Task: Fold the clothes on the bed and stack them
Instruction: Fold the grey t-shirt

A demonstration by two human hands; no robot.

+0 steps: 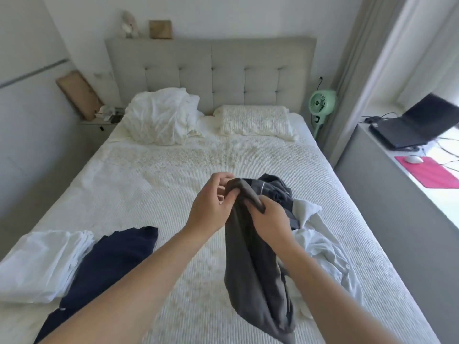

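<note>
White textured bedding covers the bed [154,184] in front of you, running up to a grey tufted headboard [211,73] with a crumpled white pillow [159,117] and a flatter patterned pillow [255,120] lying against it.

Your left hand [211,202] and right hand [270,219] are raised together over the middle of the bed, both gripping the top edge of a grey garment [255,269]. Your left fingers are curled round its upper corner, and your right thumb and fingers pinch the fabric just beside them. The garment hangs down from your hands in a bunched length, its lower end reaching the bedding near you.

Behind your right hand lies a heap of dark clothes [275,192], touching a loose white garment [323,247] that spreads toward the bed's right edge. To your left, a navy garment [109,266] lies spread flat, its edge against a folded white stack [42,264] at the left edge; how many pieces make up that stack is hard to tell.

Off the bed, a green fan [321,104] stands by the headboard, and a laptop [417,125] sits on the desk [387,184] at right, near a white mouse [413,159] on a pink mat [432,175].
</note>
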